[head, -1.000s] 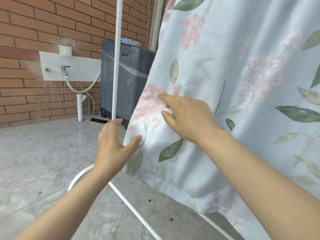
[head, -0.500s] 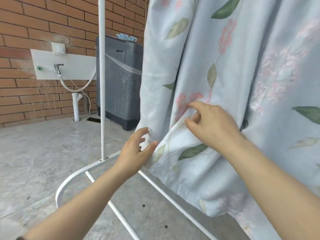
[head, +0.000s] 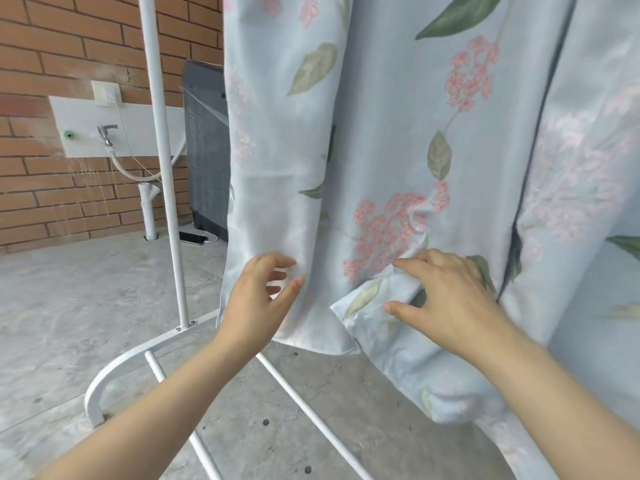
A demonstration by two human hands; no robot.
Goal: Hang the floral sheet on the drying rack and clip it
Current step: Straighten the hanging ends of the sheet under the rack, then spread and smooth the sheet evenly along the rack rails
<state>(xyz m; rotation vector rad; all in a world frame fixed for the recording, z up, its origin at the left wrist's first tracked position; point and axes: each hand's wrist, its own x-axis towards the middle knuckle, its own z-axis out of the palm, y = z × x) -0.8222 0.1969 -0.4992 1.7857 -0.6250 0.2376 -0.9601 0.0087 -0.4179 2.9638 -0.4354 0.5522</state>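
Observation:
The pale blue floral sheet (head: 398, 140) hangs down from above the frame and fills the middle and right of the view, its lower edge near the floor. The white drying rack (head: 162, 161) shows one upright pole on the left and a curved foot with two floor bars. My left hand (head: 258, 299) is at the sheet's lower left edge with loosely curled fingers touching the cloth. My right hand (head: 446, 299) lies with spread fingers on a folded lower corner of the sheet. The rack's top bar is out of view. No clips are in sight.
A dark grey washing machine (head: 206, 150) stands behind the rack against the brick wall (head: 69, 46). A tap (head: 105, 133) with a hose and a white pipe sit on the wall at left. A phone (head: 194, 237) lies on the concrete floor (head: 69, 306).
The view has moved closer and to the right. Both hands have dropped lower on the sheet; the left hand has reached its left edge, and the right hand has spread over a folded corner.

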